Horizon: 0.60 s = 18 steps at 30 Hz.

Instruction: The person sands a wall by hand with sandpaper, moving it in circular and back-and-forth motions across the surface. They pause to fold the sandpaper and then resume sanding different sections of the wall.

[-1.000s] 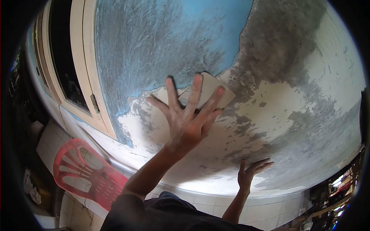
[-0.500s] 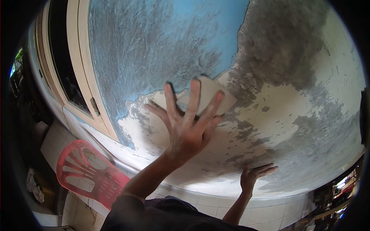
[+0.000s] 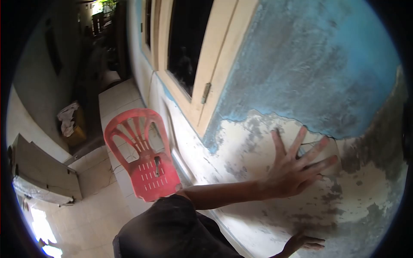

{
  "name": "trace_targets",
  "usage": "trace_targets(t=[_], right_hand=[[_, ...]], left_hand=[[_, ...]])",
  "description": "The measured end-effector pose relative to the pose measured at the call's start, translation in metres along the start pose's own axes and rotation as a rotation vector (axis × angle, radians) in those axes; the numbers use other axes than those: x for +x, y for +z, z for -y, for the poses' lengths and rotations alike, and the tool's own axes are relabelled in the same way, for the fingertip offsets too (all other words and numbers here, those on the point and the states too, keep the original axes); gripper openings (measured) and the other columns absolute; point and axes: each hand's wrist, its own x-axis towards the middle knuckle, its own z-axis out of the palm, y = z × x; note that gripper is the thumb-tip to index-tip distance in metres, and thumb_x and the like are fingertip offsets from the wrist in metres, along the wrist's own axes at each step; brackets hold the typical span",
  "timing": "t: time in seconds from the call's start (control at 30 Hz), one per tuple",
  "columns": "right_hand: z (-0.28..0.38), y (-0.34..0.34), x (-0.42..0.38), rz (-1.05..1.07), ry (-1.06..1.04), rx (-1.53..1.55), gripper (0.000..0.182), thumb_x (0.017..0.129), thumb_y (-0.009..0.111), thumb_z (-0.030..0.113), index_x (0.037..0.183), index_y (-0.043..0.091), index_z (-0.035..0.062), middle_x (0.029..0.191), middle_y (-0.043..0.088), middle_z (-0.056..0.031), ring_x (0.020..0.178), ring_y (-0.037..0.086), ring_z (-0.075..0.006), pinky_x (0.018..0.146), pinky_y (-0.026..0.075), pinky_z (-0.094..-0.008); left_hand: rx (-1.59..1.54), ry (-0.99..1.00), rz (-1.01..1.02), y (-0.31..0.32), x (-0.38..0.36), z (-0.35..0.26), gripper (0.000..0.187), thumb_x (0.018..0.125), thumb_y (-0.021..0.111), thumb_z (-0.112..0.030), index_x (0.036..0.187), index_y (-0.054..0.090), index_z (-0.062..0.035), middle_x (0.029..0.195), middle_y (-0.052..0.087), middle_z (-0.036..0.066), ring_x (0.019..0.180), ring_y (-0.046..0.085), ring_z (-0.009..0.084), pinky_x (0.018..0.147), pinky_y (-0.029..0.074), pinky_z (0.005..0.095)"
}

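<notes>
At far left, a flat grey board (image 3: pixel 43 170) leans at the edge of the tiled floor (image 3: pixel 92 202). Behind it, a crumpled cloth (image 3: pixel 68 117) lies on a yellowish box against the dim side wall.

A red plastic chair (image 3: pixel 144 159) stands on the tiles just beside the foot of the wall (image 3: pixel 301 64), its slotted back facing the camera. Above and right of it, a cream window frame (image 3: pixel 215 64) with a metal hinge (image 3: pixel 206 93) borders dark glass.

The wall is blue paint above, with a ragged edge giving way to scraped white and grey plaster below.

The person's dark sleeve and shoulder fill the bottom centre. From there the forearm runs right to one hand (image 3: pixel 297 170), which I take to be the left, though the arm's origin is partly hidden. It is pressed flat on the wall just under the blue paint edge, fingers (image 3: pixel 277 144) spread wide, grip open. A pale sheet (image 3: pixel 329 161), seemingly sandpaper, lies under the palm and fingers against the plaster; only slivers of it show between and beside the fingers, so its full outline cannot be told.

The other hand (image 3: pixel 303 244), at the lower edge, rests on the wall well below the first, fingers extended, holding nothing.
</notes>
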Motion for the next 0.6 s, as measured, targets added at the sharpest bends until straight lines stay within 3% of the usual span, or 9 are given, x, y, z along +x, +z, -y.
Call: trace_targets(t=[0.13,0.33,0.4,0.43,0.47,0.6], right_hand=[[-0.006,0.001,0.002,0.005,0.015,-0.066,0.101,0.087,0.045,0.06,0.143,-0.017,0.0039,0.144,-0.02,-0.0333,0.136,-0.011,-0.0477,0.111,0.006,-0.0525],[0.008,-0.01,0.0,0.043,0.004,0.081,0.102,0.086,0.047,0.06,0.143,-0.018,0.0043,0.144,-0.022,-0.0319,0.136,-0.012,-0.0473,0.11,0.005,-0.0535],[0.016,-0.023,0.0,0.271,0.115,0.228,0.102,0.086,0.049,0.057,0.143,-0.017,0.0045,0.144,-0.024,-0.0315,0.136,-0.014,-0.0464,0.11,0.004,-0.0534],[0.015,-0.026,-0.001,0.282,0.129,0.252,0.101,0.086,0.051,0.053,0.143,-0.017,0.0038,0.144,-0.025,-0.0314,0.136,-0.015,-0.0463,0.11,0.002,-0.0531],[0.017,-0.025,-0.002,0.271,0.107,0.26,0.1,0.087,0.052,0.049,0.143,-0.017,0.0031,0.144,-0.025,-0.0313,0.136,-0.016,-0.0462,0.11,0.001,-0.0528],[0.015,-0.024,-0.002,0.165,0.025,0.195,0.098,0.088,0.058,0.032,0.142,-0.018,0.0004,0.143,-0.028,-0.031,0.135,-0.019,-0.046,0.11,-0.003,-0.0516]], left_hand=[[0.024,0.09,-0.125,-0.007,0.027,0.008,0.058,0.081,0.064,-0.036,0.135,0.043,-0.0318,0.154,0.01,0.006,0.138,0.005,0.0458,0.081,0.015,0.0862],[0.021,0.03,-0.035,-0.001,0.005,0.002,0.061,0.08,0.064,-0.038,0.136,0.042,-0.0314,0.154,0.01,0.007,0.137,0.009,0.0481,0.08,0.013,0.0867],[0.088,0.088,-0.071,-0.004,0.016,0.007,0.061,0.081,0.063,-0.039,0.137,0.04,-0.0316,0.154,0.009,0.007,0.136,0.008,0.0494,0.08,0.01,0.0868],[0.108,0.113,-0.092,-0.004,0.025,0.007,0.062,0.081,0.062,-0.039,0.138,0.04,-0.0317,0.154,0.009,0.007,0.136,0.008,0.0501,0.08,0.008,0.0869],[0.105,0.098,-0.093,-0.006,0.035,0.006,0.06,0.083,0.06,-0.041,0.139,0.039,-0.0315,0.154,0.01,0.007,0.136,0.007,0.0509,0.083,-0.001,0.0856],[0.059,0.045,-0.001,0.001,0.029,0.0,0.056,0.085,0.059,-0.038,0.138,0.041,-0.0314,0.154,0.012,0.008,0.135,0.006,0.0528,0.087,-0.012,0.0804]])
